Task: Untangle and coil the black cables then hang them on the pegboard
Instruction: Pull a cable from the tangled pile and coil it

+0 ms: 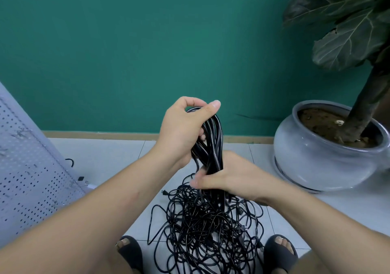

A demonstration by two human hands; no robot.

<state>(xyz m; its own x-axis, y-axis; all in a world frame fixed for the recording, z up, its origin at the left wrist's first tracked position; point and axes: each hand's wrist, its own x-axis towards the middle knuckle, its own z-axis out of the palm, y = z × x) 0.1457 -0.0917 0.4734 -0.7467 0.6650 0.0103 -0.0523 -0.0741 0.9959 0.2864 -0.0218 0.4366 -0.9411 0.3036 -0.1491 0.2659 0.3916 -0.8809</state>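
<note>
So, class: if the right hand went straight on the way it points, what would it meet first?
Probably the wrist of the left hand: the right hand, gripping the cable bundle, points leftward at it, though depth is unclear.

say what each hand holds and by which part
Left hand grips the cable bundle at its top bend; right hand grips it lower, above the tangle.

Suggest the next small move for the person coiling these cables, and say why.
Probably slide the right hand down the strands to pull more length free of the tangle on the floor. The left hand holds a bunch of loops at the top, but the strands below the right hand run into that tangle.
</note>
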